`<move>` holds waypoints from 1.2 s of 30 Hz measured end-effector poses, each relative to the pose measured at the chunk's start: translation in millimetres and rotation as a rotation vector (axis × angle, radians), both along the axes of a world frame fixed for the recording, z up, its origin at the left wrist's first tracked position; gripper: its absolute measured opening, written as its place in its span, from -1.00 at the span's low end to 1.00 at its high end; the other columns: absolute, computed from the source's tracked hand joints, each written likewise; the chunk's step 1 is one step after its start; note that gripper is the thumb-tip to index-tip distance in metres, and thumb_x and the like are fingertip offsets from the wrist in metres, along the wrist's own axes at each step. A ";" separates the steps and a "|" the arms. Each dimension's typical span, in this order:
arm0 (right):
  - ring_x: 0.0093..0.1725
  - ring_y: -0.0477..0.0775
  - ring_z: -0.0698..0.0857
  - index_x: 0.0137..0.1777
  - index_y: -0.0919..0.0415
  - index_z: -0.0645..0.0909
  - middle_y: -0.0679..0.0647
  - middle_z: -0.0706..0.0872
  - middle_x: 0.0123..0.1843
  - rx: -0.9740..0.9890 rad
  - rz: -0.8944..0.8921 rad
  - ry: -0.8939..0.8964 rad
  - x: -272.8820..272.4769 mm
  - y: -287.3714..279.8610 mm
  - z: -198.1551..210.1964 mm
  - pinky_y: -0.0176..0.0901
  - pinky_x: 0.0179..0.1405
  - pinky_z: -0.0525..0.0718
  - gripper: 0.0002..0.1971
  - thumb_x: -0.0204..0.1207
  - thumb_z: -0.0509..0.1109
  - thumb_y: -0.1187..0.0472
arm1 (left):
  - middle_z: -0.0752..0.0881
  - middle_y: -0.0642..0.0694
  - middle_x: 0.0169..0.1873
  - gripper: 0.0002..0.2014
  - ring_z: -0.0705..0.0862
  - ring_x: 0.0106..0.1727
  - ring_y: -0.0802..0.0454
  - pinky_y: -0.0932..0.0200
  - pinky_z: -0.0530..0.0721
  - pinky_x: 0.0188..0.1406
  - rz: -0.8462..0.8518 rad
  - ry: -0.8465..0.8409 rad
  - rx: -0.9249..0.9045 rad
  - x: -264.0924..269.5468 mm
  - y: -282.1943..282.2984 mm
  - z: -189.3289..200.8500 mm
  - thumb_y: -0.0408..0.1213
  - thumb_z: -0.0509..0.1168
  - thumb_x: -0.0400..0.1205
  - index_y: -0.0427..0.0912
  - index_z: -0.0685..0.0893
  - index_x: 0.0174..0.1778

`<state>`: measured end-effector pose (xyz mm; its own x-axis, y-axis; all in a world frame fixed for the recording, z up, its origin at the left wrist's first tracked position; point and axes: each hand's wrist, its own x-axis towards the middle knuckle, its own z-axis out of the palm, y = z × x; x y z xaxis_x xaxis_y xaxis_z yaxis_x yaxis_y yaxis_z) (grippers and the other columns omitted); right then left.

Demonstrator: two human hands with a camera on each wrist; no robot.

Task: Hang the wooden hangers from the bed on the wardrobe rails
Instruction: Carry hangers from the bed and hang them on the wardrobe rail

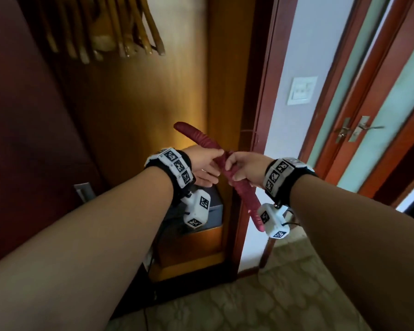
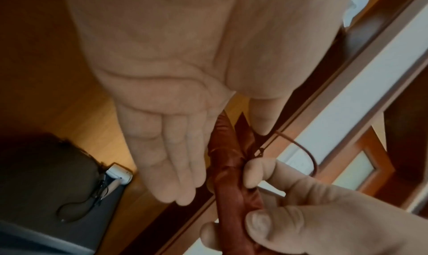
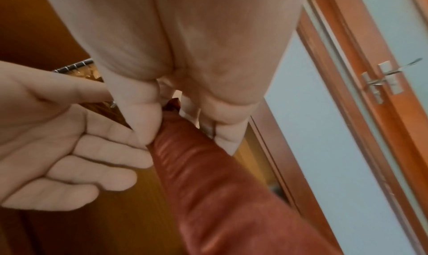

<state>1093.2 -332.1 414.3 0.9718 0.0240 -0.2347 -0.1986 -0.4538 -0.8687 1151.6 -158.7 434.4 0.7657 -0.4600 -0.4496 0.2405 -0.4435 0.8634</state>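
We grip the red padded hanger at mid-frame with our right hand, fingers curled round its middle, while our left hand lies flat-fingered against it, thumb over the top. Its long axis runs diagonally, one end toward upper left, the other lower right. If the right loosens before the left takes hold, the slick hanger could slip, or its thin hook snag the door frame.

Both forearms reach forward, wrists close together. The right hand has its fingers curled in a grip; the left hand lies flat-fingered just beside it.
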 end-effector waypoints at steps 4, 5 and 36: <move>-0.20 0.22 0.77 0.11 0.11 0.68 0.33 0.73 0.03 0.091 0.071 -0.029 31.9 -5.0 27.7 -0.21 -0.40 0.65 -0.55 0.46 0.24 0.64 | 0.84 -0.21 -0.02 -0.74 0.81 -0.05 -0.14 0.01 0.80 -0.12 0.119 -0.066 -0.041 19.3 -11.1 17.6 -0.18 0.32 0.68 -0.21 0.66 0.23; -0.01 0.33 0.77 0.16 0.11 0.69 0.33 0.73 0.16 0.130 0.075 -0.039 41.2 -7.9 32.6 -0.10 -0.24 0.73 -0.53 0.46 0.23 0.63 | 0.84 -0.22 0.04 -0.71 0.82 -0.04 -0.12 0.02 0.81 -0.12 0.141 -0.078 -0.056 23.4 -15.8 21.7 -0.22 0.31 0.67 -0.20 0.66 0.28; -0.40 0.14 0.71 -0.05 0.21 0.54 0.21 0.71 -0.32 -0.259 -0.001 -0.539 250.9 13.9 282.2 0.18 -0.19 0.79 -0.73 0.68 0.31 -0.02 | 0.75 -0.39 -0.03 -0.90 0.85 -0.07 -0.10 -0.04 0.83 0.08 0.099 -0.603 -0.104 204.8 -22.0 244.4 -0.46 0.25 0.73 -0.36 0.65 -0.07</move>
<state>1344.0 -318.2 696.5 0.9555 0.0308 0.2935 0.2389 -0.6645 -0.7081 1356.4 -180.8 678.8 0.9125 -0.3915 0.1187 -0.2672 -0.3504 0.8977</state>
